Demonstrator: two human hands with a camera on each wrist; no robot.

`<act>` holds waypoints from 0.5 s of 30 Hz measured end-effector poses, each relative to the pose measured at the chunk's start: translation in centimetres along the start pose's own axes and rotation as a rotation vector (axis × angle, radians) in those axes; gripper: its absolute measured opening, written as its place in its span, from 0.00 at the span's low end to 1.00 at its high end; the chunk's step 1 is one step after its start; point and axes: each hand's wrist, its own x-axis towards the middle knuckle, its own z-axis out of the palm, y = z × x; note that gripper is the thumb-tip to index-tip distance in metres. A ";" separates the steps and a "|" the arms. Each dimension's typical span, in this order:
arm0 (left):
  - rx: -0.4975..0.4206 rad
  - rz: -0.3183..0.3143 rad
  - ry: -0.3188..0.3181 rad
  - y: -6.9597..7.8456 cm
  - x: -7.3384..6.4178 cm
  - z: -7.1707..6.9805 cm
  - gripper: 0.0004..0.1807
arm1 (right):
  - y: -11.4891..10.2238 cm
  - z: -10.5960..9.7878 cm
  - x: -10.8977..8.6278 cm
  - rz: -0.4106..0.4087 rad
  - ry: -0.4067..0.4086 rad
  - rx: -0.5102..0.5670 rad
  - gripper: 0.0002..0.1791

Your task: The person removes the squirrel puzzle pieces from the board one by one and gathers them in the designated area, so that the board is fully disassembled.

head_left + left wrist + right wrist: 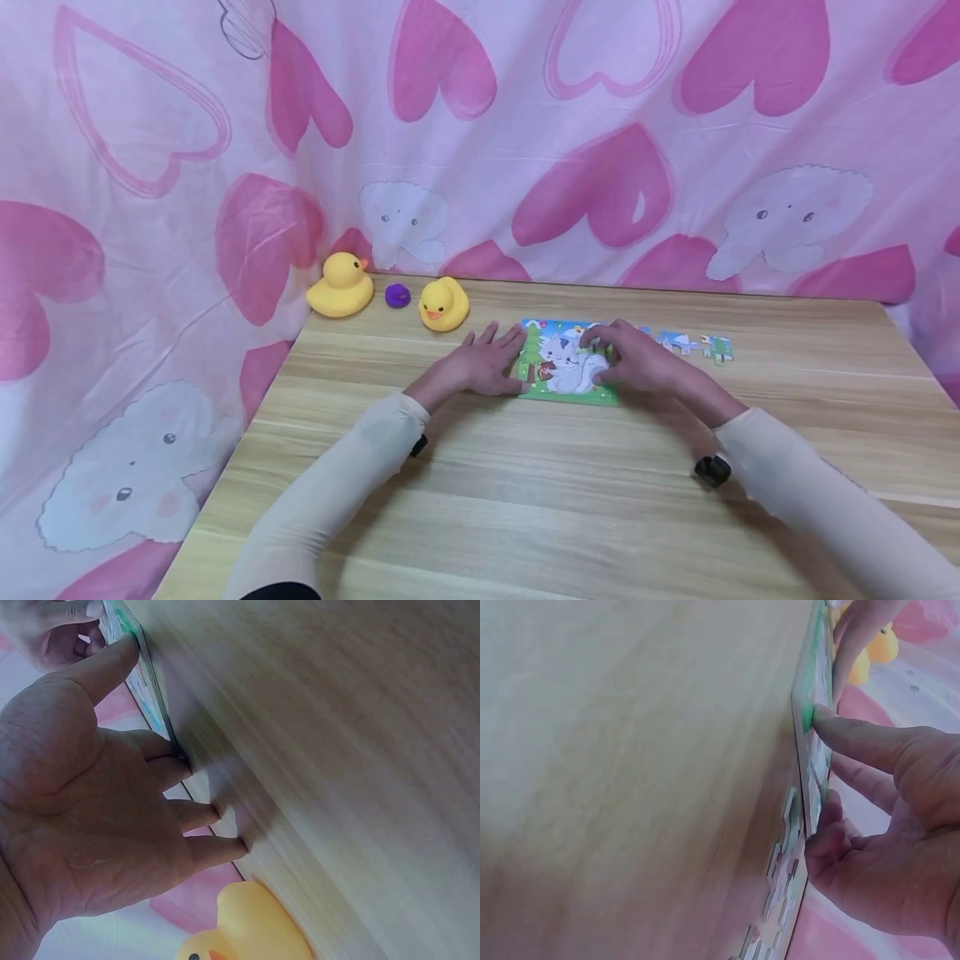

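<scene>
Animal puzzle [573, 379] lies flat on the wood-grain table [555, 508] between the two hands, with loose pieces [717, 348] on the table off its right side. Left hand [491, 364] is spread wide – thumb at the near left corner, other fingertips down at or just past the left edge, gripping nothing. Right hand [641, 358] is arched over the right end, thumb and index apart at the printed face, other fingers curled; no piece visible between them, though the palm side is partly hidden. Handling guess: thin board, likely card, so light and fairly stiff, but any joints could give if lifted from one side. Printed face looks smooth, maybe a bit slick under fingertips. Keep it flat and hold by two opposite edges; take loose pieces by the rim – tabs are probably the fragile bit, could bend or fray. No brand, label or readable writing that I can make out
</scene>
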 end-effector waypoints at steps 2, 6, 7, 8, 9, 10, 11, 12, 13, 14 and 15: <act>-0.002 0.000 0.000 0.0 0.0 0.0 0.52 | 0.1 -0.1 0.1 -0.003 -0.011 0.005 0.29; -0.009 0.001 -0.006 0.0 0.0 0.0 0.53 | 0.1 -0.5 0.4 0.018 -0.050 0.026 0.28; -0.010 -0.003 -0.007 0.0 0.0 0.0 0.53 | 0.1 -0.6 0.5 0.020 -0.057 0.026 0.27; -0.012 -0.004 -0.007 0.0 0.0 0.0 0.53 | 0.1 -0.6 0.6 0.023 -0.062 0.027 0.27; -0.014 -0.004 -0.007 -0.1 0.0 0.1 0.53 | 0.1 -0.8 0.7 0.017 -0.066 0.024 0.27; -0.015 -0.002 -0.006 -0.1 0.0 0.1 0.53 | 0.1 -0.9 0.8 0.014 -0.068 0.018 0.26; -0.016 -0.001 -0.005 -0.1 0.0 0.1 0.53 | 0.1 -1.0 0.9 0.009 -0.069 0.011 0.26; -0.017 -0.001 -0.004 -0.1 0.0 0.1 0.53 | 0.1 -1.1 1.1 0.010 -0.069 0.004 0.26; -0.017 -0.001 -0.004 -0.2 0.1 0.1 0.53 | 0.1 -1.2 1.2 0.006 -0.071 -0.004 0.25; -0.018 0.002 -0.003 -0.2 0.1 0.1 0.53 | 0.1 -1.2 1.2 0.008 -0.071 -0.009 0.25; -0.018 0.004 -0.004 -0.2 0.1 0.1 0.53 | 0.1 -1.3 1.4 0.009 -0.072 -0.018 0.25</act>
